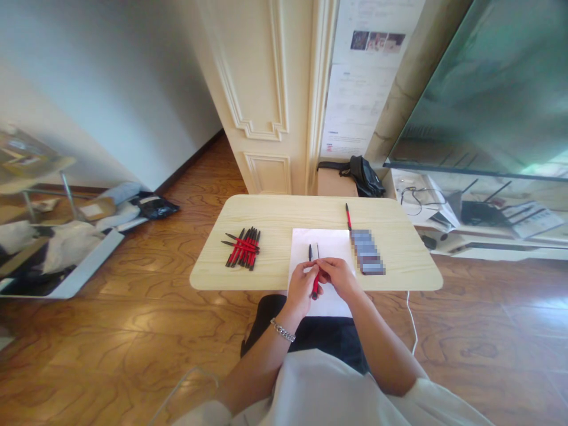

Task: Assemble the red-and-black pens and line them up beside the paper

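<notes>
Above a white sheet of paper (326, 305), both hands meet around a red pen barrel (316, 285) with a dark end pointing toward my body. My left hand (303, 288) is closed on the barrel, its thumb along it. My right hand (339, 275) is closed too, its fingertips pinching at the barrel's far end; what exactly lies between them is partly hidden. Just past my fingers, a black pen part (310, 252) lies on the paper, with a thin dark refill-like stick (318, 249) beside it.
To the left on the pale table (206, 269) lies a pile of red and black pens (243, 248). A single red pen (348, 217) rests right of the paper, above a blurred-out phone-like object (368, 253). A white cable (412, 325) hangs off the right side.
</notes>
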`<state>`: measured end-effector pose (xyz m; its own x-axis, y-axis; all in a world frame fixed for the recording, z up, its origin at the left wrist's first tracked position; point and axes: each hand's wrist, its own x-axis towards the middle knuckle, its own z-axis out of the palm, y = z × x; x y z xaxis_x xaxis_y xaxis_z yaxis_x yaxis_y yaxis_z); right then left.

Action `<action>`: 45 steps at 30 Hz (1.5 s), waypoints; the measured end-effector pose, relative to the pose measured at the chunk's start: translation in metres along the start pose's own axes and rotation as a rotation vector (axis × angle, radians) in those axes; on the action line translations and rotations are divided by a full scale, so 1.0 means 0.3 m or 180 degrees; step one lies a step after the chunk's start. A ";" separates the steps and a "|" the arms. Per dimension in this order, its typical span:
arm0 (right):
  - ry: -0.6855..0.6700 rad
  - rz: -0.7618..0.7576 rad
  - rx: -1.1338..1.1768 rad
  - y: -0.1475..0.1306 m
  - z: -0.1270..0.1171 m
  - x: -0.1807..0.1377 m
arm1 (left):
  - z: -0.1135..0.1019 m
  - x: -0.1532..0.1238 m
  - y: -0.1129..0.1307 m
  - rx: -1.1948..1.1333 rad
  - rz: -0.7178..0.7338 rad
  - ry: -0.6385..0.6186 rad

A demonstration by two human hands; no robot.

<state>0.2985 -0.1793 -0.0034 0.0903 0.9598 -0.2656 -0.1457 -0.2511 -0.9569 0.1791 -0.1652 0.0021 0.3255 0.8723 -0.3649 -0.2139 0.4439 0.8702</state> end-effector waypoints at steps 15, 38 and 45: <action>0.0553 -0.0234 -0.0332 0.012 -0.102 0.065 | 0.009 -0.010 -0.026 0.0384 0.0116 -0.0215; 0.0719 -0.0774 -0.1712 -0.017 -0.076 0.003 | -0.033 0.042 -0.024 0.0654 0.0629 0.0202; 0.0370 -0.0595 -0.1246 0.018 -0.022 -0.084 | -0.002 0.050 -0.027 0.0670 0.1002 0.0224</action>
<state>0.3019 -0.2056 -0.0025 0.1928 0.9784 -0.0740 0.2654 -0.1246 -0.9560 0.1852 -0.1555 -0.0107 0.2083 0.9744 -0.0846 -0.0971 0.1067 0.9895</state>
